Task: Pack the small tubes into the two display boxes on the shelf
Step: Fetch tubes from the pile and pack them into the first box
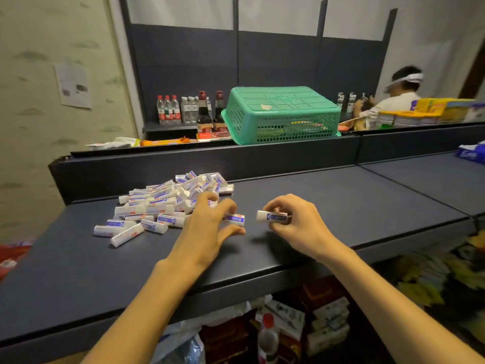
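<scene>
A heap of small white tubes [162,203] with blue and red labels lies on the dark grey shelf [341,206], left of centre. My left hand [210,227] is at the heap's right edge, fingers spread and curled over one tube [235,219] that lies under its fingertips. My right hand [294,222] pinches another tube [271,216] just above the shelf, a little to the right. No display box is in view.
A green plastic basket [282,114] sits upside down on the ledge behind. Bottles [183,109] stand on a far shelf. A person in a white top [393,98] works at the back right. A blue box [472,153] lies at the right edge. Goods fill the shelf below.
</scene>
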`<state>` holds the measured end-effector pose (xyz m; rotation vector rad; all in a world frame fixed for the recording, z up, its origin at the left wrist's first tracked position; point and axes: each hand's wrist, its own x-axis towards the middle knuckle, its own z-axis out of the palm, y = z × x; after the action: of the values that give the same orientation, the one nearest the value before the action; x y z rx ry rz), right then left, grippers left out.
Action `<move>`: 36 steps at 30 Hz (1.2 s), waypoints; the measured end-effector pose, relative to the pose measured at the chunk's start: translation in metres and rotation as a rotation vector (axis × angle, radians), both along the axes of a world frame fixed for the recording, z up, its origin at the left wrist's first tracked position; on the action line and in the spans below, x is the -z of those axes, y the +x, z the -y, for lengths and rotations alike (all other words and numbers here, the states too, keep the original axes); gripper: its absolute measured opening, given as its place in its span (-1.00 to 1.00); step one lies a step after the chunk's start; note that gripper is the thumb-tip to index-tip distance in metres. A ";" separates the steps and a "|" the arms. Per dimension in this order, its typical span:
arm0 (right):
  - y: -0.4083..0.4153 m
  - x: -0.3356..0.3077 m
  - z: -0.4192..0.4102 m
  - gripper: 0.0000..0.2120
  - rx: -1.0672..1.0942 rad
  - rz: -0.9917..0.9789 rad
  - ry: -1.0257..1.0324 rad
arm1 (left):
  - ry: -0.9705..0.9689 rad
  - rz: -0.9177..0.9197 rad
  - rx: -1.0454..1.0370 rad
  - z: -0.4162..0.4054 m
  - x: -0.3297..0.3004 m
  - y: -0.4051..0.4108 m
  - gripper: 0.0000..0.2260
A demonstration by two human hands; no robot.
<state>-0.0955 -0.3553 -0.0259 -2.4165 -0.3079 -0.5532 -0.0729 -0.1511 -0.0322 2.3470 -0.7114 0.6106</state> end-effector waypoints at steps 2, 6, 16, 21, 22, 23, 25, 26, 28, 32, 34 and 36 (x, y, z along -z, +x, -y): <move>-0.003 -0.001 0.023 -0.79 0.015 0.006 0.024 | 0.020 0.017 0.012 0.023 -0.001 0.001 -0.70; -0.011 -0.004 0.078 -0.78 0.034 0.032 0.056 | 0.043 0.015 0.031 0.080 -0.005 -0.001 -0.64; -0.045 -0.013 0.282 -0.75 0.078 0.024 -0.028 | 0.067 0.038 0.026 0.284 -0.010 -0.025 -0.63; -0.056 -0.018 0.380 -0.74 0.096 0.000 -0.031 | 0.062 0.041 0.033 0.386 -0.016 -0.030 -0.69; -0.056 -0.019 0.395 -0.75 0.098 -0.002 -0.031 | 0.066 0.040 0.036 0.402 -0.018 -0.029 -0.70; -0.056 -0.020 0.409 -0.76 0.102 -0.007 -0.031 | 0.073 0.039 0.044 0.416 -0.019 -0.028 -0.71; -0.055 -0.020 0.447 -0.79 0.116 -0.010 -0.031 | 0.086 0.049 0.077 0.456 -0.019 -0.021 -0.72; -0.054 -0.019 0.466 -0.79 0.124 -0.013 -0.031 | 0.096 0.057 0.093 0.476 -0.018 -0.017 -0.73; -0.049 -0.015 0.504 -0.79 0.146 -0.022 -0.033 | 0.117 0.062 0.119 0.515 -0.016 -0.008 -0.74; -0.029 -0.008 0.579 -0.77 0.179 -0.033 -0.053 | 0.123 0.063 0.148 0.593 -0.011 0.019 -0.75; -0.016 -0.007 0.617 -0.73 0.190 -0.033 -0.053 | 0.122 0.063 0.157 0.632 -0.009 0.033 -0.75; 0.000 -0.009 0.658 -0.70 0.199 -0.041 -0.049 | 0.133 0.047 0.159 0.674 -0.010 0.050 -0.74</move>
<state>-0.0957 -1.0136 -0.0165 -2.5185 -0.0636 -0.5887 -0.0230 -0.8256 -0.0219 2.3736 -0.9769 0.5651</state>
